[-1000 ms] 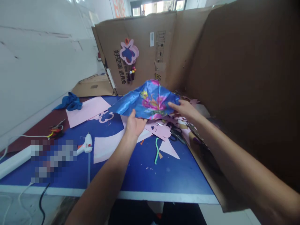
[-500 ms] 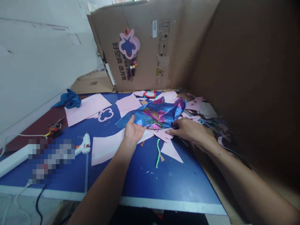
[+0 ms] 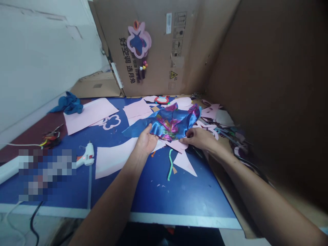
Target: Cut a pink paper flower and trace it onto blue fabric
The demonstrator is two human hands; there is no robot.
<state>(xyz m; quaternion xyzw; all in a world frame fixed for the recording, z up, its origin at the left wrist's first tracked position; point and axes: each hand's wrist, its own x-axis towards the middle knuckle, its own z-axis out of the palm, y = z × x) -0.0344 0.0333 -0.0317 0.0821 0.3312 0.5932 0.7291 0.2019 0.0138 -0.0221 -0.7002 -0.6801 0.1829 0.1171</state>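
Two hands, both mine, meet at one piece of fabric on a blue-topped desk [image 3: 164, 201]. My left hand [image 3: 145, 140] lies open, palm up and fingers spread, with the lower left edge of a blue satin cloth [image 3: 170, 123] resting against the fingers. My right hand [image 3: 198, 138] is curled, its fingertips [image 3: 185, 140] at the cloth's lower right edge and beside a pink paper offcut [image 3: 176, 146]; I cannot tell whether they are gripping the satin. The cloth, printed or embroidered with a pink floral pattern, lies bunched and creased on the far middle of the desk, over loose pink paper sheets [image 3: 135, 110].

Nearest my hands: a pink paper triangle [image 3: 184, 164] and a green pipe cleaner [image 3: 169, 164] lie just below the cloth, with a long curved pink paper piece [image 3: 112, 159] by my left wrist. Dark scissor handles [image 3: 192, 149] show beneath my right hand, partly hidden.

Farther left lie a white hot glue gun [image 3: 87, 158], a pink flower-shaped cutout [image 3: 111, 122], a pink paper sheet [image 3: 88, 114] and a crumpled blue cloth [image 3: 68, 104]. A small red-and-yellow-handled tool [image 3: 51, 139] rests on a dark red surface [image 3: 30, 131]. A blurred patch hides the desk's left front. Paper scraps [image 3: 220, 124] pile up at the right, against a cardboard wall [image 3: 153, 51] carrying a pink-and-blue flower cutout [image 3: 138, 42].
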